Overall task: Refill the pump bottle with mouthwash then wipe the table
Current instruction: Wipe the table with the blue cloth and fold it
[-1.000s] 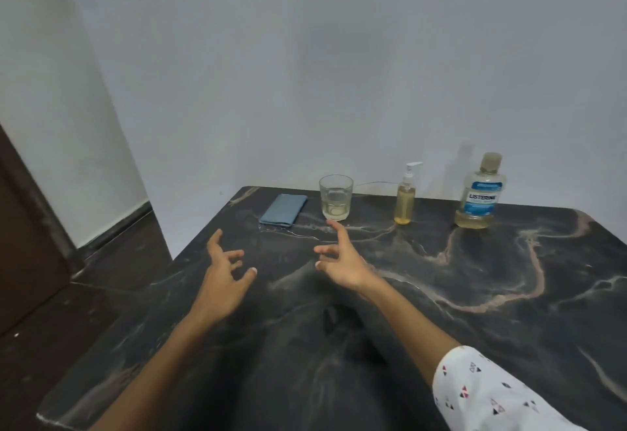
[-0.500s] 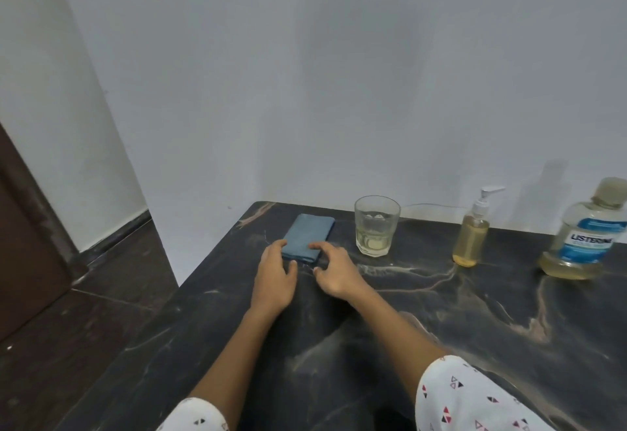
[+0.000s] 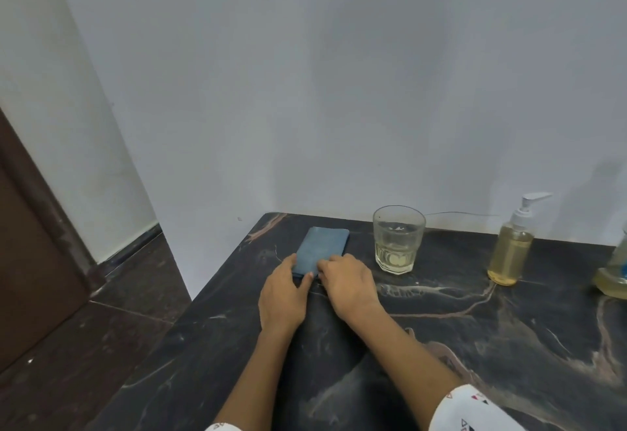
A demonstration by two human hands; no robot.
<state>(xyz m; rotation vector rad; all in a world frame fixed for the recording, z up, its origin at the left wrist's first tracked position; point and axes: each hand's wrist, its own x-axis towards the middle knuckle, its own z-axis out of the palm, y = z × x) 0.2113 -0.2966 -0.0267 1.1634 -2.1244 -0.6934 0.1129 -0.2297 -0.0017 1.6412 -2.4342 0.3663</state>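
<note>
At the far left corner of a dark marble desk point(image 3: 441, 345), seen from the head camera, a person's two hands meet at the near end of a folded blue cloth point(image 3: 322, 247). The left hand point(image 3: 283, 298) grips the near-left corner, thumb laid across the edge; the right hand point(image 3: 349, 286) rests its fingers on the near-right part, though whether it pinches the fabric or merely presses is hard to tell from this angle. The cloth lies flat, directly ahead of both hands, its long axis running away from the person toward the wall and leaning slightly right; neither hand is clearly nearer. Just right of the cloth stands a glass point(image 3: 398, 238) partly filled with pale liquid. Farther right, well apart from the hands, the pump bottle point(image 3: 512, 254) stands upright, nozzle pointing right, holding yellow liquid. The mouthwash bottle point(image 3: 615, 274) shows only partly at the frame's right edge. Wiping appears about to begin.
</note>
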